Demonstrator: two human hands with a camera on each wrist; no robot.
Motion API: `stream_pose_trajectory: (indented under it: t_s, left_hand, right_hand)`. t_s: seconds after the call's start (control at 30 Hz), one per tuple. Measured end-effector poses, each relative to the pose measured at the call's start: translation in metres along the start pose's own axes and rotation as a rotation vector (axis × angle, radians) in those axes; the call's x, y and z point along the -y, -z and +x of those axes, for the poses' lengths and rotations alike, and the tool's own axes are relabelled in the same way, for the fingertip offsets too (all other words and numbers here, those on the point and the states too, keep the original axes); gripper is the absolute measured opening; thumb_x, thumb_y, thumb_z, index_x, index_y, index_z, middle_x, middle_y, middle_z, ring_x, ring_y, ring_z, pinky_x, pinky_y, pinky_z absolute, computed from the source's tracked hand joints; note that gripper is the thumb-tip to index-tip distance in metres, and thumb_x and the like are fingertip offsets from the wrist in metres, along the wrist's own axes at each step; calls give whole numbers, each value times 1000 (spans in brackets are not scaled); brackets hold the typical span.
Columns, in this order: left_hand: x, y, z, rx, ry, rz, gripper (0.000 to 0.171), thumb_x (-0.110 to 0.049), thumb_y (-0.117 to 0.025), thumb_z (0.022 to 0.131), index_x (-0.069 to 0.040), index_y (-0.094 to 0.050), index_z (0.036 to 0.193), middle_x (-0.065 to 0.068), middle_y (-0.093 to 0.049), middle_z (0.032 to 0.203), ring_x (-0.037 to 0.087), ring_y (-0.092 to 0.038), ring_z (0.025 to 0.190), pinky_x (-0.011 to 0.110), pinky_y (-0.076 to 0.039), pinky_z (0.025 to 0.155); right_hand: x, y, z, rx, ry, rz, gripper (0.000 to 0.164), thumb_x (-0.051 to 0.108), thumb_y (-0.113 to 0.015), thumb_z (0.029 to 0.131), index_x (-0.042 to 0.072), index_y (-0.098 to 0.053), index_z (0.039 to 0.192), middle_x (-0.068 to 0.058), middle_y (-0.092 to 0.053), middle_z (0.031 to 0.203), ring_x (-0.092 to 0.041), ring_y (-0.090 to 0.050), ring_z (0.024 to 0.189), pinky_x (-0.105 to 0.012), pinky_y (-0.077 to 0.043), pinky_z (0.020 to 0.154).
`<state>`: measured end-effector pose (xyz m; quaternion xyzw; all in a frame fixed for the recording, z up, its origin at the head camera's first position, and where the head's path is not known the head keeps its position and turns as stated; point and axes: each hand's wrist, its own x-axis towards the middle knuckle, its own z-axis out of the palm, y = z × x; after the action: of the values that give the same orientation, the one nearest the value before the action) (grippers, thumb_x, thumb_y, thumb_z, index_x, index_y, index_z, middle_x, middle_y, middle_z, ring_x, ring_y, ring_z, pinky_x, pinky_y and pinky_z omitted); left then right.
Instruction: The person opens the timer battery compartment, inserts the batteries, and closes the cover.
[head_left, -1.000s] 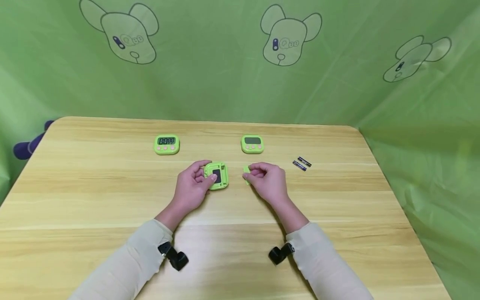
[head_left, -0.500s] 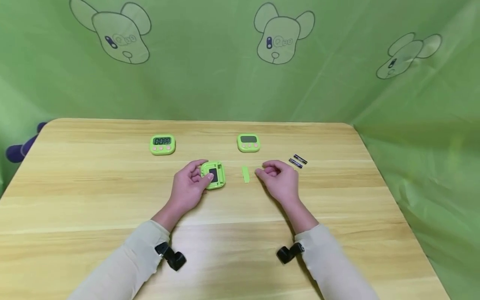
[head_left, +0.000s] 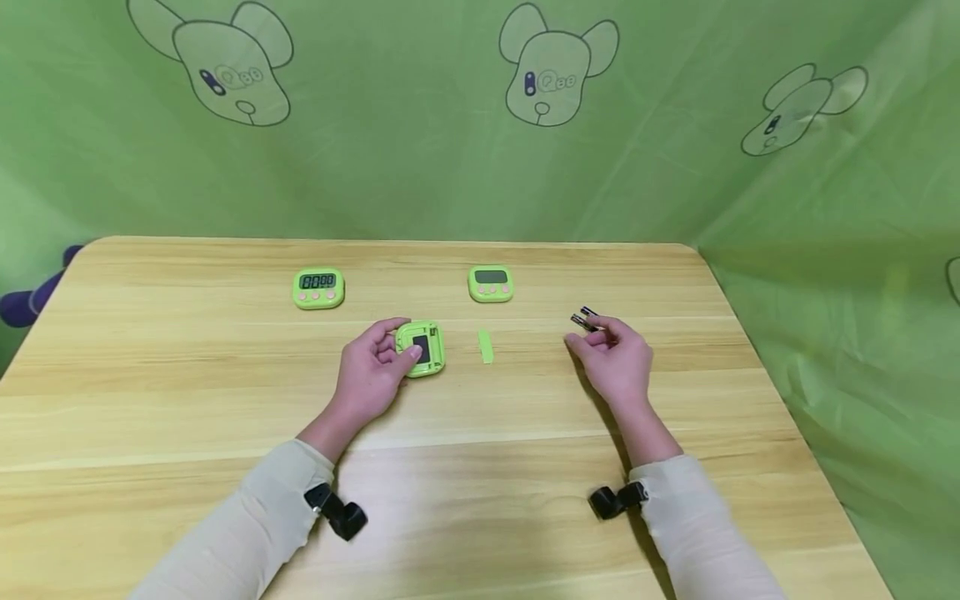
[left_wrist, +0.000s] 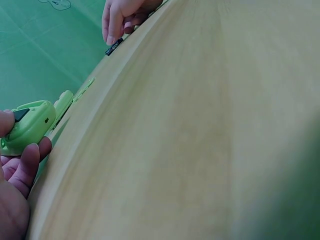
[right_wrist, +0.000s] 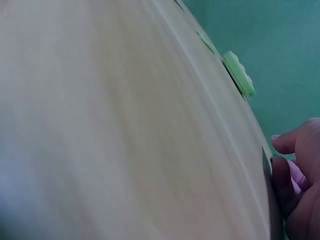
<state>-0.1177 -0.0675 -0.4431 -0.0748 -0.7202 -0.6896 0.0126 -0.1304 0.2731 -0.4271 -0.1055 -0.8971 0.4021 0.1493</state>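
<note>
My left hand [head_left: 367,371] grips a green digital timer [head_left: 435,337] by its left side, thumb across the back. The timer's back faces up, with its battery slot uncovered and a dark rectangle beside the slot. To its right, the narrow green battery cover [head_left: 486,347] lies on the table. My right hand [head_left: 618,362] hovers at two small dark batteries [head_left: 583,322], its fingers partly hiding them. In the right wrist view the thumb and fingers of that hand [right_wrist: 305,172] are apart, with nothing visible between them.
Two more green timers stand farther back on the wooden table [head_left: 480,483]: the left timer [head_left: 318,288] shows digits, while the middle timer [head_left: 491,284] has a blank screen. A green curtain [head_left: 405,150] hangs behind the table and along its right side.
My right hand has let go of the battery cover, leaving it on the table, and has moved right to the batteries. The left hand still holds the timer.
</note>
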Motion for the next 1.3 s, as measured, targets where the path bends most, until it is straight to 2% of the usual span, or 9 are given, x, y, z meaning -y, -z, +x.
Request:
stream_pose_trajectory:
  t_s: [0.23, 0.47, 0.6, 0.7, 0.9, 1.03, 1.17, 1.3]
  left_hand:
    - [0, 0, 0, -5, -10, 3, 39, -1, -70, 92, -1, -61, 130, 11, -61, 76, 11, -51, 55, 21, -48, 47]
    - [1, 1, 0, -3, 0, 2, 39, -2, -71, 92, -1, -61, 130, 12, -58, 75, 11, -49, 55, 20, -46, 47]
    - [-19, 0, -4, 5, 15, -2, 39, 3, -69, 92, 6, -59, 130, 15, -61, 77, 10, -50, 55, 18, -45, 48]
    - [-35, -1, -8, 12, 24, 7, 39, 6, -67, 91, 9, -57, 129, 18, -62, 78, 9, -50, 55, 17, -45, 48]
    - [-35, -1, -8, 13, 13, 7, 40, 6, -67, 91, 11, -56, 129, 17, -59, 75, 10, -50, 55, 17, -45, 49]
    - [-35, -1, -8, 17, 5, 14, 40, 5, -67, 92, 11, -56, 130, 16, -58, 74, 9, -50, 55, 18, -46, 49]
    - [-35, -1, -8, 11, 1, 25, 40, 5, -67, 92, 11, -56, 130, 16, -58, 75, 9, -49, 55, 18, -46, 49]
    - [-35, -1, -8, 5, 2, 26, 40, 6, -67, 91, 11, -56, 129, 17, -58, 76, 9, -49, 55, 17, -45, 49]
  right_hand:
    - [-7, 7, 11, -10, 54, -130, 30, 22, -81, 85, 3, -76, 109, -11, -66, 87, -20, -58, 73, -28, -46, 67]
    - [-7, 3, 16, -15, 80, -183, 28, 23, -82, 85, 3, -77, 103, -13, -66, 95, -29, -62, 83, -41, -49, 73]
    - [-2, 0, 17, -7, 73, -205, 28, 26, -81, 86, 4, -76, 102, -13, -66, 96, -31, -63, 87, -46, -49, 78]
    - [0, -2, 18, 1, 68, -205, 26, 25, -80, 86, 4, -76, 101, -11, -69, 95, -30, -64, 87, -45, -50, 78]
    - [5, -6, 21, 60, 89, -200, 22, 21, -73, 93, 2, -73, 105, -7, -69, 88, -25, -62, 78, -39, -49, 72]
    - [7, -5, 18, 121, 96, -190, 26, 17, -63, 100, -1, -70, 117, -14, -65, 97, -29, -59, 87, -41, -49, 76]
    - [9, -5, 15, 133, 106, -123, 26, 12, -58, 102, -4, -68, 120, -19, -61, 105, -33, -57, 95, -43, -49, 82]
    - [13, -6, 9, 118, 66, -12, 20, 11, -63, 99, -3, -69, 112, -16, -64, 101, -28, -58, 90, -34, -50, 78]
